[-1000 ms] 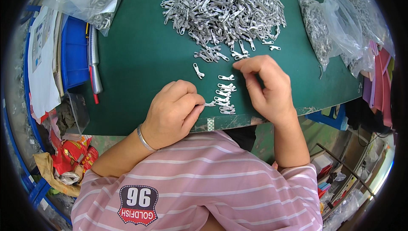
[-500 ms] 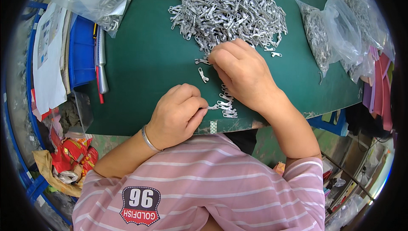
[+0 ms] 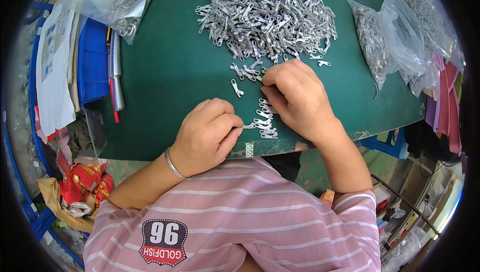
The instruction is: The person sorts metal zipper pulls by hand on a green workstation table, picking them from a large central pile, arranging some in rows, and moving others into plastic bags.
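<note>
A large pile of small silver metal pieces (image 3: 267,14), each with a looped end, lies on the green table. My left hand (image 3: 207,132), a metal bangle on its wrist, pinches one small silver metal piece (image 3: 249,126) between thumb and forefinger. Beside that piece, a short column of similar pieces (image 3: 266,122) runs close to the table's near edge. My right hand (image 3: 300,99) hovers with curled fingers above the column's far end; whatever its fingertips grip is hidden. Several loose pieces (image 3: 245,72) are scattered left of those fingertips, and a single one (image 3: 237,88) lies nearer me.
Clear bags of metal parts (image 3: 372,42) rest at the right, and another bag (image 3: 127,9) sits at the far left. A blue bin (image 3: 95,62), a red pen (image 3: 114,102) and a silver tool (image 3: 118,92) line the left side. The green table's (image 3: 165,72) near edge is worn.
My right hand has drawn back from the pile, slightly toward me and to the right. More loose pieces now show in front of the pile. My left hand has stayed nearly still.
</note>
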Action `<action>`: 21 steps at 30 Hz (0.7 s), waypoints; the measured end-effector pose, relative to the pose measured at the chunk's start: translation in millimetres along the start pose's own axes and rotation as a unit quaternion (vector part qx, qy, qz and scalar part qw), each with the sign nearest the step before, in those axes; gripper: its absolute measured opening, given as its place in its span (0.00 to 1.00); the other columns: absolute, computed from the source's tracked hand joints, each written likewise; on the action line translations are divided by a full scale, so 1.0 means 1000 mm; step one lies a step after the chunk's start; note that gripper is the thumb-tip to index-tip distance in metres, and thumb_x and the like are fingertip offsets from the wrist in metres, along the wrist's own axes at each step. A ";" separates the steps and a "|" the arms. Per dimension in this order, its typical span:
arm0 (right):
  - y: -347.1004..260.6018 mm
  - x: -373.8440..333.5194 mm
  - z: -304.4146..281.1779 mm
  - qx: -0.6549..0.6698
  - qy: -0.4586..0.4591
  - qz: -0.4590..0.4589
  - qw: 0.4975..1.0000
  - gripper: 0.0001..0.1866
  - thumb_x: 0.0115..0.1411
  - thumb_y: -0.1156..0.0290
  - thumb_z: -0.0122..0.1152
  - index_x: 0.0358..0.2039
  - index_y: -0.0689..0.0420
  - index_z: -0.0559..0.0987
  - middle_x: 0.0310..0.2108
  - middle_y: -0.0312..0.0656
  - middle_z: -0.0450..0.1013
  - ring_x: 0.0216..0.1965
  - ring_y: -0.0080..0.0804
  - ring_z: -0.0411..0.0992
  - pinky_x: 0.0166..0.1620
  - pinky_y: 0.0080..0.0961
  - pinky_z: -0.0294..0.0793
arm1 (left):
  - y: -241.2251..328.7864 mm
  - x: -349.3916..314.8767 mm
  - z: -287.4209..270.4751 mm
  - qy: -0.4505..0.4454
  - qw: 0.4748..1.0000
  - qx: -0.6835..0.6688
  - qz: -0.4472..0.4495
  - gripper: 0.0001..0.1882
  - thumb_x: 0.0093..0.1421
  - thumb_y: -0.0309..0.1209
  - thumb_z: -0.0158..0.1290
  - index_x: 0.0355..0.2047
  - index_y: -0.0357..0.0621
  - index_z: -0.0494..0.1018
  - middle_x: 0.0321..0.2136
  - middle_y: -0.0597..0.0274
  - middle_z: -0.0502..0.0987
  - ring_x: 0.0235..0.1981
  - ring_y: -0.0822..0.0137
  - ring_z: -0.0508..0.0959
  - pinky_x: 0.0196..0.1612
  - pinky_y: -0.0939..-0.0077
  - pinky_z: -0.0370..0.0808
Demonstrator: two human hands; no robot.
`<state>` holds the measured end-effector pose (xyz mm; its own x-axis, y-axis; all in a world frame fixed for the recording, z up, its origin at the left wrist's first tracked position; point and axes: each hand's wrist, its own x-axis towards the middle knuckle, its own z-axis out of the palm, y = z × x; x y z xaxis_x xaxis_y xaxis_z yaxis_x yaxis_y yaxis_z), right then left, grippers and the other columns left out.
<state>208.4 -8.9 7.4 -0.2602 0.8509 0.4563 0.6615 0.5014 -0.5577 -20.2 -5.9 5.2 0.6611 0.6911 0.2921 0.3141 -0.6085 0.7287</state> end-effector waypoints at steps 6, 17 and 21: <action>0.000 -0.005 -0.016 0.024 -0.030 0.026 0.999 0.11 0.46 0.85 0.64 0.30 0.57 0.75 0.29 0.42 0.74 0.33 0.44 0.73 0.38 0.37 0.73 | -0.001 -0.001 0.000 -0.001 1.000 -0.003 0.000 0.09 0.48 0.19 0.63 0.30 0.41 0.77 0.31 0.57 0.73 0.30 0.57 0.75 0.33 0.66 0.71; -0.002 -0.017 -0.011 0.055 -0.045 0.030 0.997 0.11 0.47 0.84 0.65 0.29 0.58 0.75 0.27 0.41 0.73 0.32 0.44 0.73 0.38 0.36 0.73 | 0.000 -0.003 0.001 0.012 1.000 0.004 -0.005 0.09 0.47 0.19 0.63 0.29 0.41 0.76 0.30 0.57 0.73 0.29 0.58 0.75 0.32 0.67 0.70; -0.002 -0.012 -0.022 0.088 -0.051 0.027 0.994 0.11 0.46 0.86 0.64 0.29 0.58 0.75 0.27 0.41 0.73 0.32 0.45 0.73 0.37 0.37 0.74 | 0.000 -0.005 0.001 0.024 1.000 0.006 -0.016 0.09 0.46 0.19 0.63 0.28 0.41 0.76 0.29 0.58 0.73 0.29 0.58 0.75 0.32 0.67 0.70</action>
<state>225.6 -23.4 17.7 -0.3040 0.8842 0.3547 0.5453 0.4668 -0.6962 -22.5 -9.5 3.4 0.6172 0.7283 0.2978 0.3434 -0.5898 0.7309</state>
